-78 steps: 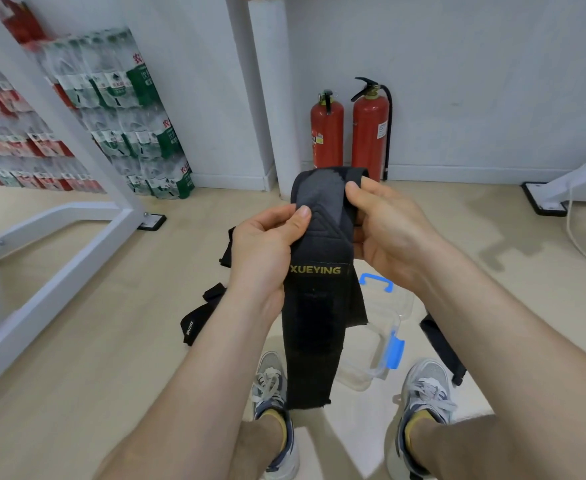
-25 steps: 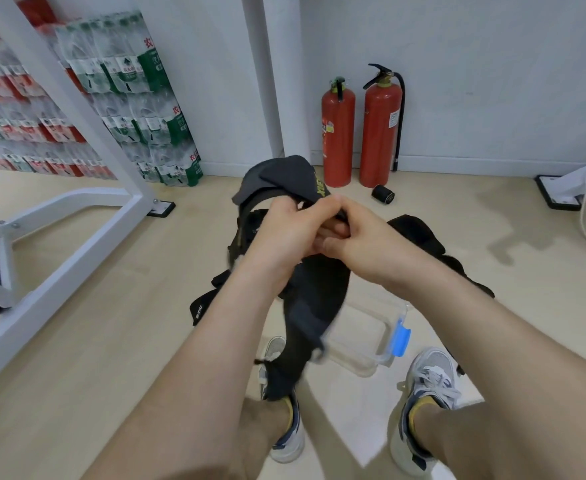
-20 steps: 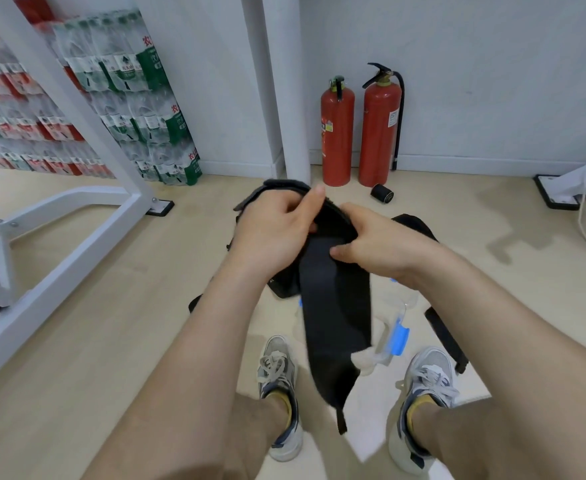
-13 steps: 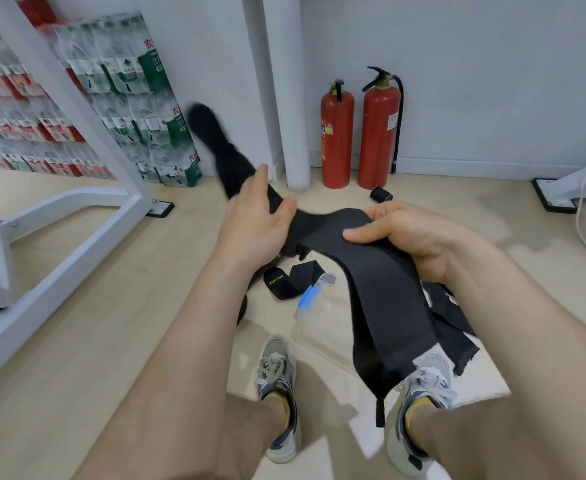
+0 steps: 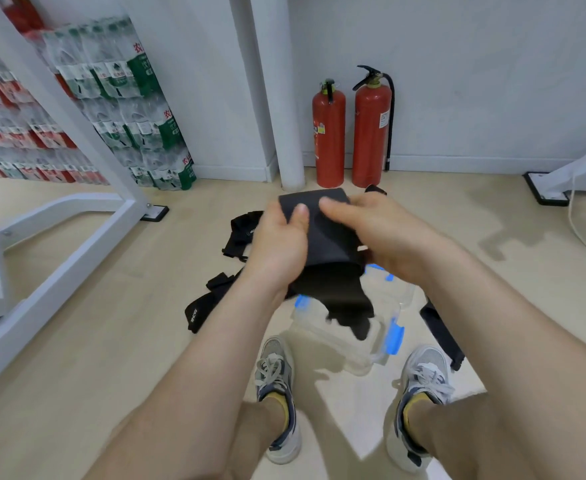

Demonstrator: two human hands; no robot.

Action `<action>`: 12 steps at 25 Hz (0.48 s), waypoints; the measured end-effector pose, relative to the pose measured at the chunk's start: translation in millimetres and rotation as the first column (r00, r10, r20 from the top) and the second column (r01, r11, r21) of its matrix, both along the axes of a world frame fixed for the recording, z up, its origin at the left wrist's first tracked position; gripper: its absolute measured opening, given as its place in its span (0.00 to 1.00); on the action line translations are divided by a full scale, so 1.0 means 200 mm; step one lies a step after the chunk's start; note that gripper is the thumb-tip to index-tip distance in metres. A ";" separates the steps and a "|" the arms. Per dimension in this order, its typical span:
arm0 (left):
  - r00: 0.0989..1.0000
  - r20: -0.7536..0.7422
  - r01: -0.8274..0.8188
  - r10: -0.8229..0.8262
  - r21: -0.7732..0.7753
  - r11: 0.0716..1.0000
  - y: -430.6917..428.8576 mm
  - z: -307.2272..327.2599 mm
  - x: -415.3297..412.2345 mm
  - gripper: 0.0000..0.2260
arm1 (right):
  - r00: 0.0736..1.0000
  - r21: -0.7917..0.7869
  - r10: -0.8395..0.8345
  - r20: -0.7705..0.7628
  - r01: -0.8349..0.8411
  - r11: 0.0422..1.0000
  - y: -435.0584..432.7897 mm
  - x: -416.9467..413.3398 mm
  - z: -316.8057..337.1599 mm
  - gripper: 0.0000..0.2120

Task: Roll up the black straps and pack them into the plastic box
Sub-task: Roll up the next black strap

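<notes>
Beige floor (image 5: pixel 94 341) bears plastic box (image 5: pixel 319 329), white wall (image 5: pixel 492 64) behind.

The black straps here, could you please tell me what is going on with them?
A person standing over the clear plastic box grips one black strap with the left hand and right hand, its top folded over and its tail hanging above the box. Other straps lie on the floor beside the box, not yet rolled.

A storeroom: shrink-wrapped bottled water packs (image 5: pixel 121 109) stacked against the wall, two fire extinguishers (image 5: pixel 371 129), white metal frame (image 5: pixel 76 216).
</notes>
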State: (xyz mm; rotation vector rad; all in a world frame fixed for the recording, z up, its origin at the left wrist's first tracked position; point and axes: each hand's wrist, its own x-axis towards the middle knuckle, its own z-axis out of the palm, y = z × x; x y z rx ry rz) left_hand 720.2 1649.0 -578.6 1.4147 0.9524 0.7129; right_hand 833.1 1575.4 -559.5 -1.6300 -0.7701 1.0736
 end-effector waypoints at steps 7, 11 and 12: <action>0.972 0.081 0.233 -0.221 -0.204 0.951 0.03 0.05 -0.06 0.18 | 0.920 0.071 -0.108 0.378 0.087 0.994 0.05 -0.09 -0.06 0.15; 0.990 0.054 0.134 -0.128 -0.112 0.985 0.07 0.05 -0.10 0.16 | 0.920 0.129 -0.034 0.391 -0.018 0.992 0.04 -0.03 -0.02 0.15; 0.996 0.054 0.077 -0.073 -0.080 0.994 0.08 0.05 -0.10 0.17 | 0.946 0.122 0.002 0.324 -0.044 0.992 0.03 -0.01 -0.01 0.16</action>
